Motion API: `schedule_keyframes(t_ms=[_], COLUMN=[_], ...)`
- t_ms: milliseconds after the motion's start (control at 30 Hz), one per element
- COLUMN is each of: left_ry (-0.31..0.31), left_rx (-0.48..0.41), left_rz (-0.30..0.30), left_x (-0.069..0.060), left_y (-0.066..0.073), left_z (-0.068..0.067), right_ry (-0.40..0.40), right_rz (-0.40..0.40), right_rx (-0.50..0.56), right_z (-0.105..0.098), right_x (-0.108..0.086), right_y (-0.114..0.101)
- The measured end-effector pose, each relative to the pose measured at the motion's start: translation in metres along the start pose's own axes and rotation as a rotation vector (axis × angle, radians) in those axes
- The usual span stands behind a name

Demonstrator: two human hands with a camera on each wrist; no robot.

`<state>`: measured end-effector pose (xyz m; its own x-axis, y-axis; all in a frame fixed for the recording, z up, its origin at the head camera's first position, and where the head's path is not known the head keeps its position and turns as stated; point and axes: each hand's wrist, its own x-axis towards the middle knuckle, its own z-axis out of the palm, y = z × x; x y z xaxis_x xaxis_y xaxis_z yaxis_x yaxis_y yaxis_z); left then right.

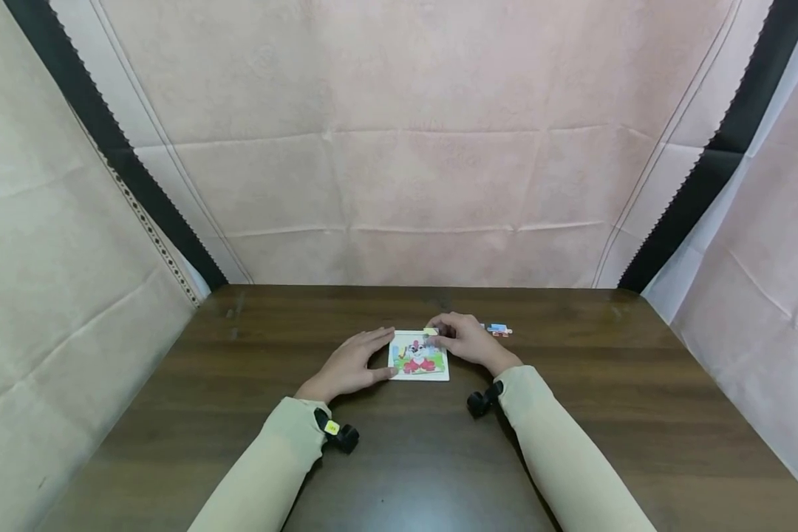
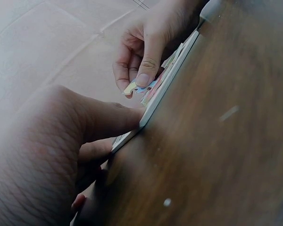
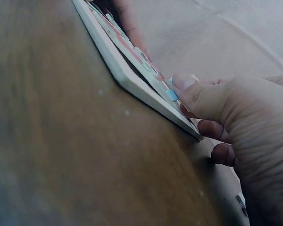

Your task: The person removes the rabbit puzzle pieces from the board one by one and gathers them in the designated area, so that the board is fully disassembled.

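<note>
A small jigsaw puzzle [image 1: 419, 377] with a white frame and a cartoon animal in red lies on the table in the head view. My left hand [image 1: 352, 363] rests against its left side, fingers extended, with the thumb at the lower left corner. Over the upper right corner, my right hand [image 1: 467, 341] pinches a puzzle piece between thumb and fingertips. That puzzle piece [image 2: 130, 87] shows yellow and blue in the left wrist view, just above the board. In the right wrist view the thumb [image 3: 191, 92] covers most of it.
Loose puzzle pieces [image 1: 499, 329] lie on the table just right of my right hand, partly hidden behind it. The brown wooden table [image 1: 346, 480] extends around the board. Pale fabric walls [image 1: 399, 207] stand behind it and at both sides.
</note>
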<state>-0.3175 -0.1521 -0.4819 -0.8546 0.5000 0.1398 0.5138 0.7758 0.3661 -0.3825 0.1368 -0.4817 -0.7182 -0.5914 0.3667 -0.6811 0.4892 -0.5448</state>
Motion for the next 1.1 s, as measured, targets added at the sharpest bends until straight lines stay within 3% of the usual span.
schedule_keyframes(t_ms=[333, 667, 1100], left_ry=[-0.007, -0.013, -0.008], left_rx=[-0.005, -0.006, 0.006], left_rz=[-0.004, -0.01, 0.0], left_x=[-0.001, -0.002, -0.001], left_y=[0.003, 0.004, 0.0], left_z=[-0.002, -0.003, -0.001], right_ry=[-0.003, -0.088, 0.095], right_rz=[-0.012, -0.048, -0.007], right_rx=[0.041, 0.071, 0.083], right_z=[-0.004, -0.01, -0.021], right_x=[-0.001, -0.008, -0.018], right_y=[-0.002, -0.004, 0.009])
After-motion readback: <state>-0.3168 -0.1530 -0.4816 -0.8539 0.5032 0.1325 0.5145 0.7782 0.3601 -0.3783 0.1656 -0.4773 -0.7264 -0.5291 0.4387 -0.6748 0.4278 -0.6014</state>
